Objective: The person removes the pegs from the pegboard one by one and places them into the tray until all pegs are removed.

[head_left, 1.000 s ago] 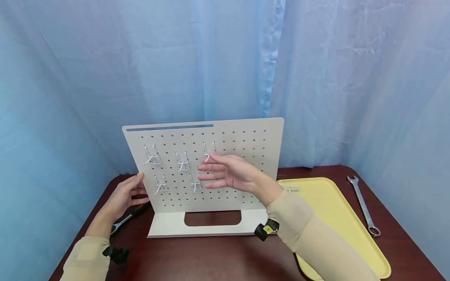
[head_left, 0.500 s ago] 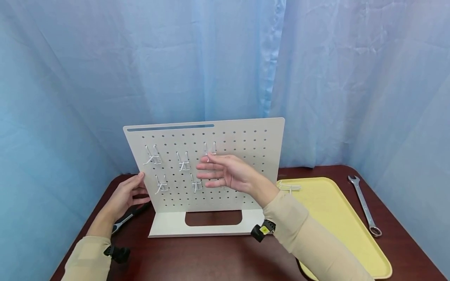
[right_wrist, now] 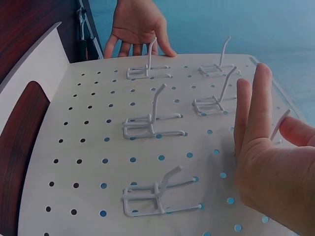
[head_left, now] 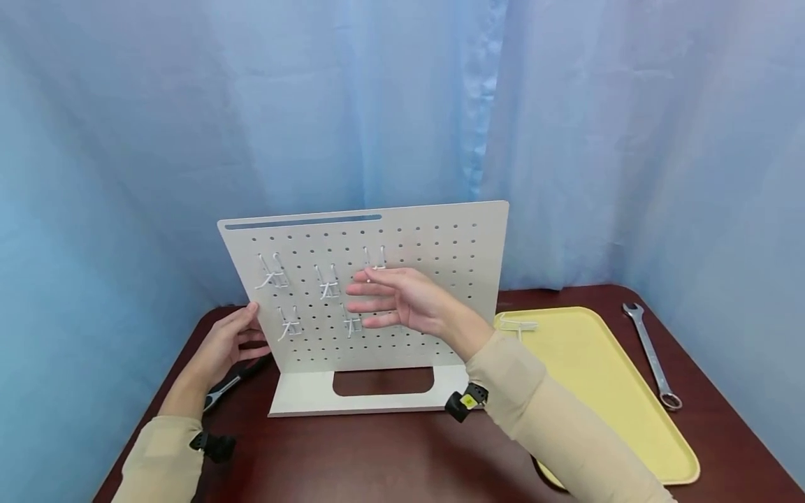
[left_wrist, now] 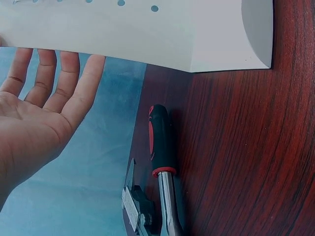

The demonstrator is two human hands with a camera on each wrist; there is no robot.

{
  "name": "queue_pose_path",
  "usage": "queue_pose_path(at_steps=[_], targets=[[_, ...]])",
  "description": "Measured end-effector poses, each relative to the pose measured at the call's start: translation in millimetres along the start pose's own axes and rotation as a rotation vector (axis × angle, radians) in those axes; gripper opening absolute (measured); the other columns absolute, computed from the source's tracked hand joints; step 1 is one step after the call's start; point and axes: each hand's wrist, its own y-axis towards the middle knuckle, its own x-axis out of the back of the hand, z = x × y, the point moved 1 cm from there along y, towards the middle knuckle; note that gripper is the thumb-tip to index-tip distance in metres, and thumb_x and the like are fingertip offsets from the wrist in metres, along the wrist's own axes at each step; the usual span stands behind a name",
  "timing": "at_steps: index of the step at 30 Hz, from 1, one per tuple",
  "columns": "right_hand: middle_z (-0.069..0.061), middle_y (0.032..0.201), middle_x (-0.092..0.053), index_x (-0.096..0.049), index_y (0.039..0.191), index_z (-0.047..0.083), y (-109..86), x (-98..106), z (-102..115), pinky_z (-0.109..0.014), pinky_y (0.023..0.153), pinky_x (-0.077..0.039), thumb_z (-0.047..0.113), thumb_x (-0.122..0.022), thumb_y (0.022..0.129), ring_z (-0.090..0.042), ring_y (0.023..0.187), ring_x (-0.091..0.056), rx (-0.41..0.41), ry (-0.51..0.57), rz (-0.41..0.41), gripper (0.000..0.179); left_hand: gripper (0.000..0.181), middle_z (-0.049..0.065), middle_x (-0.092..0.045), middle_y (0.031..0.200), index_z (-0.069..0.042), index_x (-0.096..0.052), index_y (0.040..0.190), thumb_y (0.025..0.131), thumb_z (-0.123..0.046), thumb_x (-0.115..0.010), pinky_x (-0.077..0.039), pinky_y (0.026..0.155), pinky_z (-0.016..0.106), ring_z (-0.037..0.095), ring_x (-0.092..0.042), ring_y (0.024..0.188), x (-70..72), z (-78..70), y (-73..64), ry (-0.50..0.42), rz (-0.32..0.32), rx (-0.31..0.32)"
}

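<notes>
A white pegboard point(head_left: 440, 216) stands upright on its flat base. My left hand point(head_left: 223, 346) holds its left edge, thumb at the front; in the left wrist view the fingers point(left_wrist: 69, 78) reach behind the board. Several white wire pegboard hooks point(right_wrist: 152, 125) are fitted on it. My right hand point(head_left: 409, 300) is in front of the board's middle with its fingers extended. In the right wrist view its thumb meets the prong of the upper middle hook point(right_wrist: 280, 124). Another lower hook point(right_wrist: 162, 194) is mostly hidden behind this hand in the head view.
To the right lies a yellow tray point(head_left: 585, 377) with a loose white hook point(head_left: 518, 326) at its far left corner. A combination wrench point(head_left: 650, 356) rests beyond it. Left of the board are a black-and-red-handled tool point(left_wrist: 162, 142) and another dark tool point(left_wrist: 140, 211).
The board and table sit slightly higher in the head view. My right hand has drifted a little up and left near the hook; the left hand keeps its hold on the edge.
</notes>
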Motion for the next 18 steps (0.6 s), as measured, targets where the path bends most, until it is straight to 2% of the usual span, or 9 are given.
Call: queue_pose_path(at_steps=[7, 12, 18], targets=[[-0.021, 0.144, -0.055, -0.047, 0.146, -0.002, -8.5, 7.8, 3.2, -0.044, 0.083, -0.060, 0.024, -0.051, 0.108, -0.034, 0.118, -0.065, -0.018, -0.027, -0.020, 0.046, 0.047, 0.008, -0.063, 0.112, -0.010, -0.058, 0.128, 0.106, -0.050, -0.047, -0.059, 0.086, 0.047, 0.024, -0.067, 0.099, -9.8, 2.1, 10.6, 0.000, 0.007, 0.015], [-0.021, 0.143, -0.056, -0.047, 0.145, -0.003, -7.8, 4.1, 1.4, -0.043, 0.081, -0.061, 0.023, -0.051, 0.108, -0.033, 0.115, -0.067, -0.024, -0.024, -0.011, 0.045, 0.052, 0.008, -0.064, 0.112, -0.007, -0.056, 0.131, 0.106, -0.051, -0.048, -0.059, 0.087, 0.048, 0.024, -0.067, 0.099, -6.2, 1.3, 6.4, 0.016, 0.004, 0.031], [-0.021, 0.142, -0.057, -0.047, 0.145, -0.002, -8.0, -1.0, 4.7, -0.040, 0.077, -0.062, 0.023, -0.052, 0.108, -0.031, 0.111, -0.069, -0.020, -0.022, 0.002, 0.046, 0.047, 0.008, -0.064, 0.112, -0.010, -0.058, 0.129, 0.106, -0.050, -0.047, -0.059, 0.086, 0.046, 0.023, -0.068, 0.098, -4.8, 1.1, 5.7, 0.009, 0.008, 0.021]])
